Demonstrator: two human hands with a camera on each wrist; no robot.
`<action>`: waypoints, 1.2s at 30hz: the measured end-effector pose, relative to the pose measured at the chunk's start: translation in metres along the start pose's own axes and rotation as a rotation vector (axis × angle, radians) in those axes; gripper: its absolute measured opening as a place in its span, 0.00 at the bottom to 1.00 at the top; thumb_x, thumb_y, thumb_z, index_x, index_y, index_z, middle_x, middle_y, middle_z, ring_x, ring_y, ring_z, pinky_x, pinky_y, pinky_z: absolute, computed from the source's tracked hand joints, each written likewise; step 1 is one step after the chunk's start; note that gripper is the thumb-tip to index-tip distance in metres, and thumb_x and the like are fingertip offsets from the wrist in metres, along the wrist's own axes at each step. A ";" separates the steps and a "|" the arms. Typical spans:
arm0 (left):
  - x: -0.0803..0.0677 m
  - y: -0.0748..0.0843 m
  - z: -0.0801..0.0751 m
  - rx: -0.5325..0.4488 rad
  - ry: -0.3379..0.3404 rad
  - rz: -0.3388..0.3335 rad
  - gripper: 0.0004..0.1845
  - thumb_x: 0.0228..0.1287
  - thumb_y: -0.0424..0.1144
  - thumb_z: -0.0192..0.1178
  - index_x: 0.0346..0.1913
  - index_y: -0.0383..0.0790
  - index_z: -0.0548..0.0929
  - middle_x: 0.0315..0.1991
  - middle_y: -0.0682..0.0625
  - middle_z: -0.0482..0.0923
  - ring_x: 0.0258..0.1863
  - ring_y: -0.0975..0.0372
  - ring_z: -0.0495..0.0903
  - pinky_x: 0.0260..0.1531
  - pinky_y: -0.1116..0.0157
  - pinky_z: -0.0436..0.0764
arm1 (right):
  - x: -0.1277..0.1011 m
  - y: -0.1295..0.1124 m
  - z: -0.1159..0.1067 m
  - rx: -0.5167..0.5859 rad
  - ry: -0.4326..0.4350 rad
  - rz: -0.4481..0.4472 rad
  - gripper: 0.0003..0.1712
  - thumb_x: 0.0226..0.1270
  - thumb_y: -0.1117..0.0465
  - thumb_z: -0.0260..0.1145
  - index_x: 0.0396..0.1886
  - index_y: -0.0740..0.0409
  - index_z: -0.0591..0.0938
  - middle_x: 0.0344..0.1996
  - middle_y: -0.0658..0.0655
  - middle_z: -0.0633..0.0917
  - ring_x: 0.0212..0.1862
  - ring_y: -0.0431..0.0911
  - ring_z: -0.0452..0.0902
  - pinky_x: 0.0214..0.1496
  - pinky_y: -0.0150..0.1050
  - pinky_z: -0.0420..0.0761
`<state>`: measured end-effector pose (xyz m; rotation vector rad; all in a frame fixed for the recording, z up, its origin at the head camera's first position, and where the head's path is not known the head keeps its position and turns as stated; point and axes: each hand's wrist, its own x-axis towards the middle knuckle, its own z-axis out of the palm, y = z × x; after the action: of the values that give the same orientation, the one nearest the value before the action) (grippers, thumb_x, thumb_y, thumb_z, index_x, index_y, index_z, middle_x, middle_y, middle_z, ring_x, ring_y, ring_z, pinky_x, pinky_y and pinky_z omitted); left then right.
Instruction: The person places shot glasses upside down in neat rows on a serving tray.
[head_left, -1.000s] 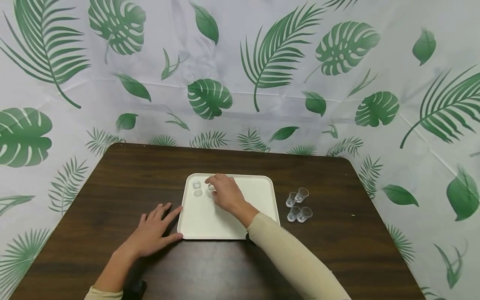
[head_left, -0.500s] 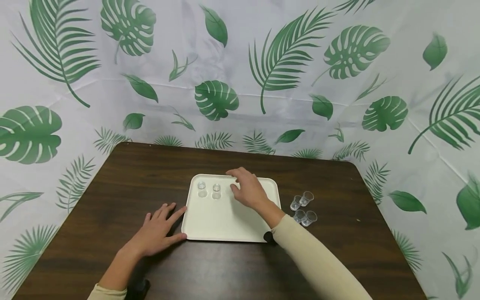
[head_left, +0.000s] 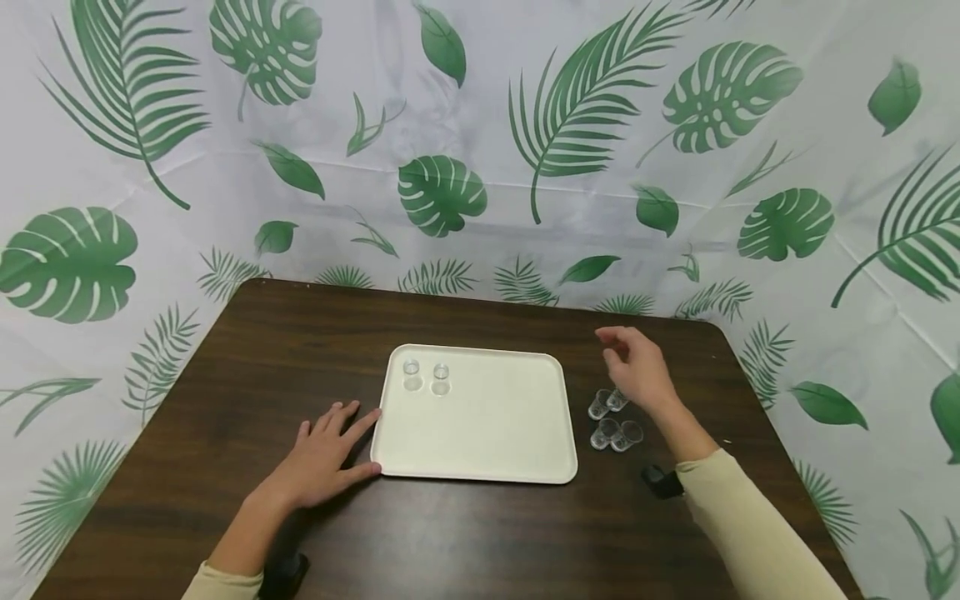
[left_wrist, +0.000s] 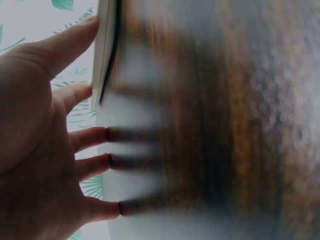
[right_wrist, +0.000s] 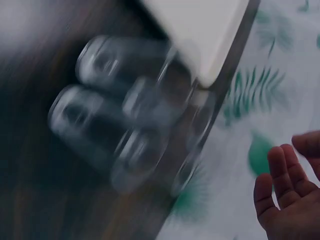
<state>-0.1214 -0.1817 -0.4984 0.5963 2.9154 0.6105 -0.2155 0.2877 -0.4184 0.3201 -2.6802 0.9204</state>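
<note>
A cream rectangular tray (head_left: 495, 425) lies on the table, with two small clear cups (head_left: 441, 372) upright at its far left corner. My left hand (head_left: 318, 458) is spread at the tray's left side; its thumb and index finger touch the rim, and the other fingertips rest on the wood in the left wrist view. To the right of the tray stand several clear cups (head_left: 626, 433) in a tight cluster. My right hand (head_left: 637, 367) is in the air over the rear cups, fingers loosely bent and holding nothing. The right wrist view shows these cups (right_wrist: 125, 60) blurred.
The dark wooden table (head_left: 450, 533) reaches back to a white cloth (head_left: 337, 225) printed with green leaves, which also hangs along both sides. A black wrist strap piece (head_left: 662, 482) hangs under the right wrist.
My right hand has let go of the second cup on the tray and moved right, off the tray to above the clustered cups. The left hand has stayed at the tray's edge.
</note>
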 end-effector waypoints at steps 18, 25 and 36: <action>0.001 0.000 0.000 -0.013 -0.017 -0.013 0.43 0.62 0.64 0.60 0.76 0.49 0.62 0.72 0.35 0.57 0.71 0.35 0.52 0.57 0.26 0.52 | -0.045 0.094 -0.005 0.135 -0.307 0.254 0.29 0.55 0.74 0.72 0.58 0.73 0.75 0.50 0.73 0.80 0.42 0.56 0.82 0.34 0.33 0.79; 0.000 0.000 0.000 -0.007 -0.006 -0.004 0.43 0.62 0.62 0.61 0.76 0.49 0.62 0.72 0.35 0.58 0.71 0.36 0.52 0.57 0.26 0.52 | -0.048 0.096 0.004 0.152 -0.281 0.316 0.26 0.57 0.66 0.75 0.54 0.70 0.79 0.43 0.67 0.84 0.38 0.48 0.83 0.34 0.33 0.79; 0.001 -0.002 0.002 -0.006 -0.010 -0.008 0.43 0.62 0.62 0.62 0.76 0.49 0.60 0.73 0.35 0.57 0.72 0.36 0.51 0.57 0.27 0.51 | -0.048 0.094 0.010 0.136 -0.248 0.302 0.24 0.59 0.62 0.75 0.53 0.68 0.82 0.39 0.64 0.86 0.35 0.43 0.81 0.33 0.34 0.79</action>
<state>-0.1228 -0.1825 -0.5008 0.5852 2.9037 0.6134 -0.2006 0.3598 -0.4951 0.0584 -2.9540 1.2274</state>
